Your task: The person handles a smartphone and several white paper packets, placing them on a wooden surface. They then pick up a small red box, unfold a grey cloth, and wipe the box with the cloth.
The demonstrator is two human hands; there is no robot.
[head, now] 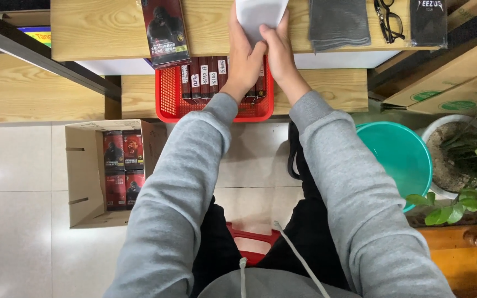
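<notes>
While both hands press together at the near edge of the tabletop [100,27], they clamp a white sheet of paper [259,12] between them: the left hand [244,52] grips its lower left side and the right hand [278,51] its lower right, thumbs side by side and touching. The paper rises from the fingers toward the top of the view. Directly beneath the hands sits a red basket [168,94] with dark red boxes [201,77] standing in a row. Left of the left hand a dark packet [165,30] lies on the tabletop. Right of the right hand lie a grey cloth [338,23] and, farther right, a pair of black glasses [387,21]. Well below and left of the hands, a cardboard box [84,176] on the floor holds more red packs. A green bucket [398,157] stands below the right hand.
</notes>
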